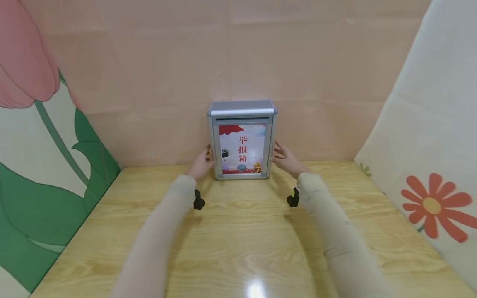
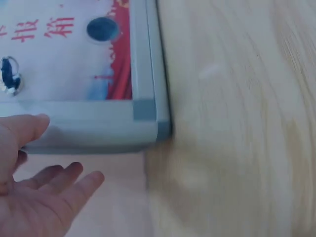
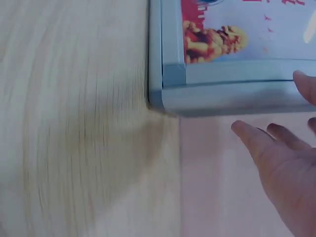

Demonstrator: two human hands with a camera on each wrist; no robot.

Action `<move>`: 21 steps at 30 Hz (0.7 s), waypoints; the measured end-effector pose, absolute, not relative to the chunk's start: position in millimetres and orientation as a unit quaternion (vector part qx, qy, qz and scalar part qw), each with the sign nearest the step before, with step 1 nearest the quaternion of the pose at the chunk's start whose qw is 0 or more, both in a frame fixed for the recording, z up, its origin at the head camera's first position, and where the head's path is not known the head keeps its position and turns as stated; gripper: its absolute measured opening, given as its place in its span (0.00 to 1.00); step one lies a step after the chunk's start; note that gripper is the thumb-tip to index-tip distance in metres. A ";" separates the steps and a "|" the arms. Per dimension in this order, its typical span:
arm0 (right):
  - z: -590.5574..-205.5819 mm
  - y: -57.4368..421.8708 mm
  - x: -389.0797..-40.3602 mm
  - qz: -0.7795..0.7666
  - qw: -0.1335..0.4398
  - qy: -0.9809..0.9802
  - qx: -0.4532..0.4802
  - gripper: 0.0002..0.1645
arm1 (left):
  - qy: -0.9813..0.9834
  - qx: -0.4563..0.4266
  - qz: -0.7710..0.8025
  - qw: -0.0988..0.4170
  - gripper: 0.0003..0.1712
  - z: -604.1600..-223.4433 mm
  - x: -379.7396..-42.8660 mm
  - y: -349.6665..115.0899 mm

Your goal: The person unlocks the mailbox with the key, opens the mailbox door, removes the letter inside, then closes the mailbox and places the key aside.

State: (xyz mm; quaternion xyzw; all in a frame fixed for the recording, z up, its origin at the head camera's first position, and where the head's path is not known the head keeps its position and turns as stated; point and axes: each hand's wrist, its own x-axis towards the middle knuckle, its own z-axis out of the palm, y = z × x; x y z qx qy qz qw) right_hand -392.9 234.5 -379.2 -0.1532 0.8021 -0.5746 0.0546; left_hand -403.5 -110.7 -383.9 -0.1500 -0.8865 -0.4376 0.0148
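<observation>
A silver-grey metal report box [image 1: 244, 140], with a printed front and red characters, stands upright at the back of the wooden table. My left hand [image 1: 202, 163] is beside its left side, thumb at the front edge. In the left wrist view, the fingers [image 2: 81, 190] spread loosely, apart from the box's side. On the opposite side is my right hand [image 1: 288, 160], its thumb by the side wall. The right wrist view shows its other fingers [image 3: 254, 136] extended and clear of the metal. A small lock with a key [image 1: 225, 153] is on the box's front.
The box stands on a wood-grain table [image 1: 242, 231], close to a pinkish cloth backdrop [image 1: 156, 82]. A tulip-printed panel [image 1: 48, 145] borders the left, and a white panel with a red flower [image 1: 432, 205] borders the right. Dark wrist-worn devices [image 1: 199, 200] sit below both wrists.
</observation>
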 end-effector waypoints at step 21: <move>-371.9 220.7 -384.3 -0.647 -0.001 0.753 -0.125 0.43 | -0.841 -0.152 -0.513 0.074 0.37 -387.8 -390.7 -101.7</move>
